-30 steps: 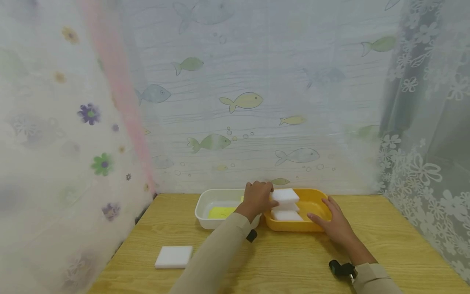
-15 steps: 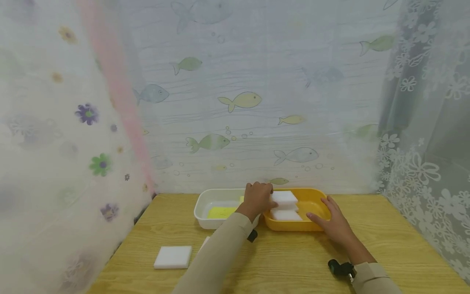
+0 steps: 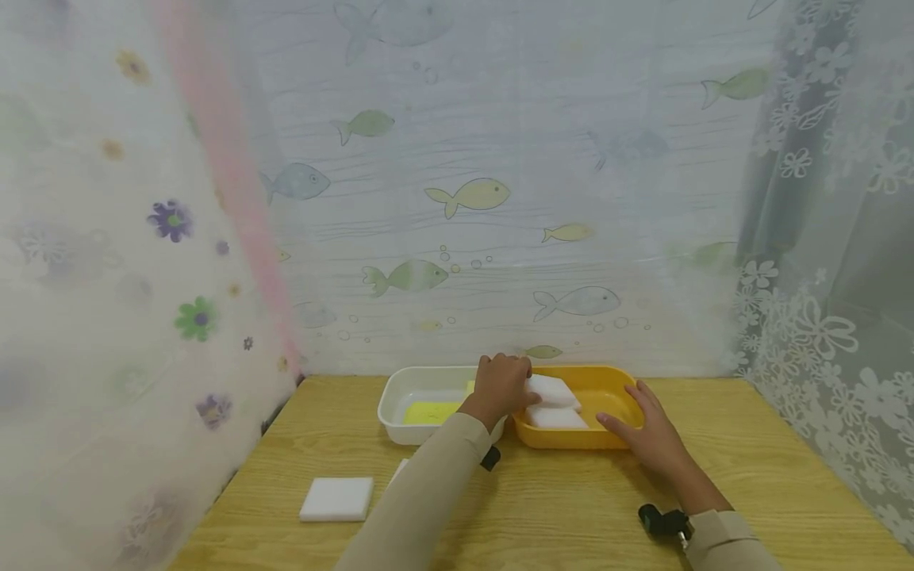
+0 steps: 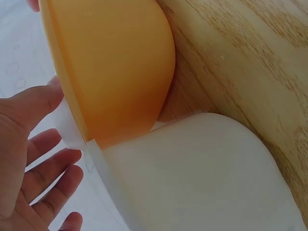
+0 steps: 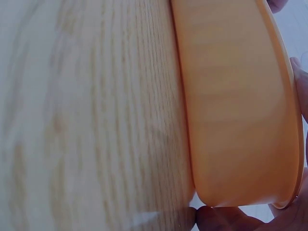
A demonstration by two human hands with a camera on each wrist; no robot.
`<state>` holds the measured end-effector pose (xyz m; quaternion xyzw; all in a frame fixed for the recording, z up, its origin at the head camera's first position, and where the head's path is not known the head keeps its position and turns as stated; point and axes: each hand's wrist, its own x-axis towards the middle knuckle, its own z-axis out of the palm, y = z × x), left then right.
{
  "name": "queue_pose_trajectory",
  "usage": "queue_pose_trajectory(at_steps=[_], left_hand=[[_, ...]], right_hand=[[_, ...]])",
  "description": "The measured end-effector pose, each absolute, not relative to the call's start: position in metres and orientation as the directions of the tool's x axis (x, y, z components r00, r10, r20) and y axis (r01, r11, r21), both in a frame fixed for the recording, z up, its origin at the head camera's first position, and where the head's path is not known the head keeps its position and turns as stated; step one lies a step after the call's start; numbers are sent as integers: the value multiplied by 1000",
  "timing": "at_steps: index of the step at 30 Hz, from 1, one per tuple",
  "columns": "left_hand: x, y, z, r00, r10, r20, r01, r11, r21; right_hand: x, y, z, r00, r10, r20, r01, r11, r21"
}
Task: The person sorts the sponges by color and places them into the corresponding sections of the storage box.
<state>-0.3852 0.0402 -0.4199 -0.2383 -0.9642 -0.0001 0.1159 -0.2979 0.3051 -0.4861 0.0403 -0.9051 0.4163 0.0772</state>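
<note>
In the head view, white sponge-like blocks [image 3: 555,418] are stacked at the left end of an orange tray [image 3: 607,438]. The upper white block [image 3: 551,390] slants down to the right. My left hand [image 3: 500,387] reaches over the tray's left end and holds this block by its left end, thumb in front; the fingertips are hidden there. In the left wrist view, a white piece [image 4: 69,126] shows between thumb and fingers, behind the rim. My right hand [image 3: 655,432] grips the tray's right end, thumb over the near rim and a finger [image 5: 224,217] curled around the end.
A white tray [image 3: 400,434] with yellow pieces [image 3: 430,412] inside stands left of the orange one, ends meeting. One white block [image 3: 337,500] lies on the wooden table [image 3: 564,507]; another [image 3: 398,469] shows partly behind the left sleeve [image 3: 421,492]. Printed curtains stand behind the trays.
The upper white block has come down and tilted, its right end lower. A second white block on the table now peeks out beside the left sleeve. Both hands have stayed nearly in place.
</note>
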Motion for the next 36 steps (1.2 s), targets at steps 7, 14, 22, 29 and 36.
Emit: queue_pose_trajectory(at_steps=[7, 14, 22, 29, 36], left_hand=[[-385, 39, -419, -866, 455, 208, 452, 890, -63], [-384, 33, -416, -854, 473, 218, 471, 880, -63], [-378, 22, -406, -841, 485, 239, 497, 867, -11], [-372, 12, -400, -833, 492, 254, 515, 857, 29], [-363, -7, -392, -787, 536, 305, 575, 816, 51]], right_hand=[[-299, 304, -486, -984, -12, 177, -142, 647, -749], [-299, 304, -485, -982, -14, 191, -153, 658, -737], [-299, 304, -485, -984, -8, 180, -140, 660, -738], [-299, 305, -485, -985, -7, 171, -134, 653, -745], [-300, 306, -487, -985, -7, 171, -135, 650, -748]])
